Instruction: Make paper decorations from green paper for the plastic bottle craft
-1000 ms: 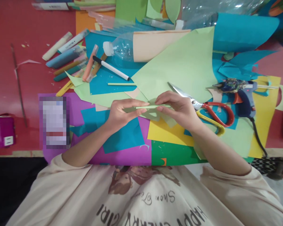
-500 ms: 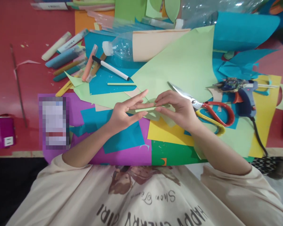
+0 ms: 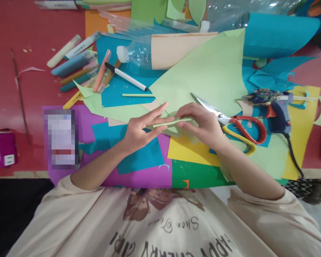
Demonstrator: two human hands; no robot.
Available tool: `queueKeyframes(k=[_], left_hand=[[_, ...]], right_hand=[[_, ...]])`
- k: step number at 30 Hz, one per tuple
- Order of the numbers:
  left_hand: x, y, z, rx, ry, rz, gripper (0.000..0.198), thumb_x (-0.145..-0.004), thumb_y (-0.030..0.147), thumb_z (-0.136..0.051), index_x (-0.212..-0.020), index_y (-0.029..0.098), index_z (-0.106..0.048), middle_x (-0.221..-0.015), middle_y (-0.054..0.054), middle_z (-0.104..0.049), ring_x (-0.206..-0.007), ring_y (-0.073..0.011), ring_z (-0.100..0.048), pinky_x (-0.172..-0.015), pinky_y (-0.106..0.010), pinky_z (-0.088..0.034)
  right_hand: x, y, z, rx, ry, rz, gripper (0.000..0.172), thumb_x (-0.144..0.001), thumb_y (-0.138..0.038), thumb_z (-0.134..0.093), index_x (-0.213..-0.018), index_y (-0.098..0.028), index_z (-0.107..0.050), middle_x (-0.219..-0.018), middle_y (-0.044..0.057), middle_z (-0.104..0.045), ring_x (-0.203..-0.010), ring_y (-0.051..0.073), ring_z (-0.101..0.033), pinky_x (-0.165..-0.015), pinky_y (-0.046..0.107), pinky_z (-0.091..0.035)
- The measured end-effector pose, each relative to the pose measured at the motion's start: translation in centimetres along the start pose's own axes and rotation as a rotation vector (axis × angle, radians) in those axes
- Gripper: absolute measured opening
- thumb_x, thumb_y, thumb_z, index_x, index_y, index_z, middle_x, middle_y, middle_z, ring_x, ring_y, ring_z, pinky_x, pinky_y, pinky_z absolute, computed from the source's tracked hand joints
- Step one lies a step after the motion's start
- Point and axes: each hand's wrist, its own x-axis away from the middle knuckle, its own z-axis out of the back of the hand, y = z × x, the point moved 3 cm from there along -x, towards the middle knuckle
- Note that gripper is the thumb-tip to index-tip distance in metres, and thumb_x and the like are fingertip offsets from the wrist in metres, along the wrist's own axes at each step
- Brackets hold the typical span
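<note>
A thin light green paper roll [image 3: 172, 123] lies across the fingers of both hands, above the paper-strewn middle of the table. My left hand [image 3: 141, 130] holds its left part between thumb and fingers, with the index finger stretched out. At the roll's right part, my right hand [image 3: 200, 121] has its fingertips on the upper side and its thumb just below. Scissors [image 3: 226, 119] with one red and one yellow handle lie partly open beside my right hand. Another thin green paper roll [image 3: 138, 95] rests on blue paper beyond my left hand.
A large light green sheet [image 3: 203, 71] spreads ahead, near a paper-wrapped plastic bottle [image 3: 176, 51]. Several markers [image 3: 75, 64] lie at the left, above a blurred phone [image 3: 61, 139]. A blue glue gun [image 3: 280, 114] with a black cord is at the right.
The right thumb has eased slightly away from the roll, and more of the roll's right end shows between my right fingers. My left hand stays almost still.
</note>
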Motion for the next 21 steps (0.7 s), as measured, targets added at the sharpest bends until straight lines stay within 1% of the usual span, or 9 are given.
queueKeyframes(k=[2, 4, 7, 9, 12, 14, 16, 18, 21], left_hand=[[0.03, 0.00, 0.11, -0.005, 0.022, -0.009, 0.054, -0.082, 0.041, -0.065, -0.133, 0.028, -0.052, -0.107, 0.001, -0.072, -0.105, -0.0213, -0.067, -0.102, -0.035, -0.049], [0.05, -0.01, 0.20, -0.009, 0.040, -0.013, 0.053, -0.082, 0.041, -0.065, -0.132, 0.028, -0.053, -0.106, 0.000, -0.073, -0.105, -0.0215, -0.067, -0.102, -0.035, -0.050], [0.03, 0.04, 0.28, 0.015, 0.057, -0.034, 0.053, -0.082, 0.037, -0.067, -0.132, 0.029, -0.053, -0.105, 0.001, -0.073, -0.105, -0.0213, -0.067, -0.101, -0.035, -0.050], [-0.03, 0.08, 0.27, 0.041, 0.054, -0.048, 0.052, -0.081, 0.035, -0.067, -0.131, 0.029, -0.053, -0.104, 0.001, -0.074, -0.104, -0.0210, -0.068, -0.101, -0.035, -0.051], [-0.19, 0.15, 0.24, 0.092, 0.034, -0.060, 0.051, -0.080, 0.033, -0.069, -0.129, 0.029, -0.055, -0.105, 0.001, -0.073, -0.106, -0.0212, -0.067, -0.102, -0.035, -0.051], [-0.30, 0.19, 0.26, 0.134, 0.026, -0.057, 0.052, -0.078, 0.032, -0.071, -0.128, 0.029, -0.057, -0.108, 0.000, -0.073, -0.106, -0.0211, -0.067, -0.100, -0.034, -0.052], [-0.43, 0.21, 0.27, 0.164, 0.016, -0.034, 0.050, -0.077, 0.030, -0.072, -0.125, 0.028, -0.059, -0.110, -0.001, -0.072, -0.104, -0.0208, -0.068, -0.095, -0.032, -0.055], [-0.55, 0.26, 0.29, 0.154, 0.012, -0.015, 0.039, -0.077, 0.030, -0.071, -0.115, 0.026, -0.066, -0.108, -0.002, -0.073, -0.101, -0.0204, -0.069, -0.089, -0.029, -0.057], [-0.65, 0.37, 0.36, 0.105, 0.031, -0.023, 0.021, -0.078, 0.029, -0.070, -0.097, 0.023, -0.073, -0.101, -0.001, -0.075, -0.097, -0.0194, -0.070, -0.087, -0.027, -0.057]], right_hand=[[0.10, 0.35, 0.03, -0.054, -0.007, -0.067, 0.023, -0.076, -0.037, -0.070, -0.094, -0.023, -0.067, -0.089, 0.002, -0.067, -0.087, 0.018, -0.063, -0.077, 0.036, -0.053], [0.15, 0.54, 0.08, -0.110, -0.016, -0.112, 0.030, -0.075, -0.041, -0.070, -0.099, -0.023, -0.067, -0.091, 0.002, -0.068, -0.089, 0.018, -0.064, -0.076, 0.035, -0.053], [0.07, 0.47, 0.16, -0.154, -0.041, -0.159, 0.028, -0.075, -0.044, -0.070, -0.092, -0.022, -0.069, -0.089, 0.002, -0.070, -0.086, 0.018, -0.065, -0.071, 0.033, -0.054], [-0.02, 0.26, 0.20, -0.161, -0.057, -0.182, 0.025, -0.076, -0.044, -0.070, -0.086, -0.021, -0.071, -0.085, 0.002, -0.071, -0.078, 0.017, -0.066, -0.067, 0.032, -0.054], [-0.09, -0.12, 0.32, -0.190, -0.051, -0.188, 0.022, -0.075, -0.041, -0.071, -0.081, -0.020, -0.073, -0.079, 0.002, -0.071, -0.069, 0.014, -0.065, -0.063, 0.029, -0.053], [-0.09, -0.31, 0.39, -0.217, -0.039, -0.182, 0.019, -0.074, -0.037, -0.072, -0.081, -0.019, -0.075, -0.077, 0.002, -0.072, -0.067, 0.013, -0.064, -0.062, 0.028, -0.053], [-0.07, -0.40, 0.41, -0.228, -0.033, -0.174, 0.016, -0.074, -0.034, -0.074, -0.082, -0.020, -0.075, -0.077, 0.002, -0.072, -0.068, 0.013, -0.065, -0.062, 0.027, -0.053], [-0.08, -0.43, 0.36, -0.231, -0.031, -0.165, 0.016, -0.073, -0.033, -0.074, -0.082, -0.020, -0.076, -0.076, 0.002, -0.072, -0.069, 0.013, -0.065, -0.064, 0.027, -0.053], [-0.10, -0.27, 0.24, -0.241, -0.012, -0.173, 0.018, -0.070, -0.035, -0.076, -0.081, -0.021, -0.076, -0.077, 0.002, -0.072, -0.071, 0.013, -0.066, -0.065, 0.026, -0.054]])
